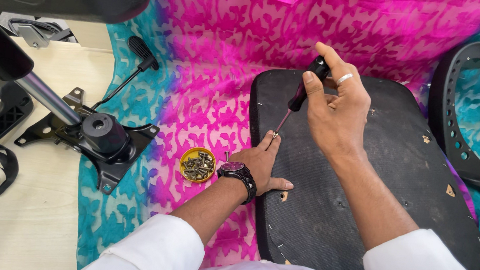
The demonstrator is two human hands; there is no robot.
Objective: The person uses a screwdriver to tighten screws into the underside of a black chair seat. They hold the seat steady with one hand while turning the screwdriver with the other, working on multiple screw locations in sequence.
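While the screwdriver stands tilted with its tip at the left edge of the seat, the screw under it is barely visible, pinched by the left fingertips. Seat lies underside up on the pink and teal cloth, in front of the person.

Right hand: closed around the dark handle, thumb on top, ring on one finger. Left hand: flat on the seat edge, fingers narrow around the tip, watch at the wrist.

Risks, judged:
- Shaft leans, so the tip may slip off the screw head and jab the left fingertips, which sit touching the tip.
- Screw may go in crooked or drop onto the cloth, where the busy pattern would hide it.
- Seat rests on loose cloth; a hard push could slide it.
- Yellow dish of screws sits just beside the left wrist; a forearm nudge could spill it.

Tilt mechanism lies further left, half on the counter; backrest frame at right.
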